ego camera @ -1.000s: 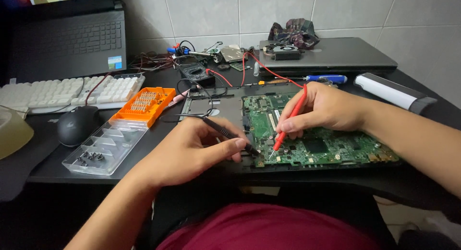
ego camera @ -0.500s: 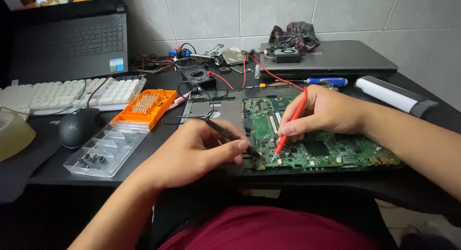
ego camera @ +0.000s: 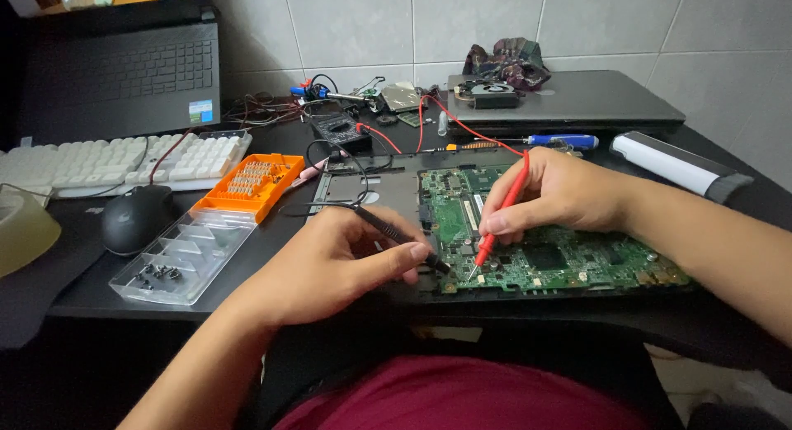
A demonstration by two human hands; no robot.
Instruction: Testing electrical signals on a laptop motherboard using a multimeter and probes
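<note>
The green circuit board (ego camera: 569,261) lay right of centre in the frame. The right hand (ego camera: 561,191) pinched a red probe (ego camera: 499,219) pen-style; the left hand (ego camera: 330,265) gripped a black probe (ego camera: 396,232). Both tips met the board's lower-left edge (steady wrists and no slipping between neighbouring contacts seemed wise).

— What do your hands hold?
— Your left hand (ego camera: 330,269) pinches a black probe (ego camera: 400,234); your right hand (ego camera: 561,195) holds a red probe (ego camera: 499,218), both tips down on the green circuit board (ego camera: 569,265).
— And beside it?
— An orange bit case (ego camera: 252,182) on the table (ego camera: 272,232).
</note>
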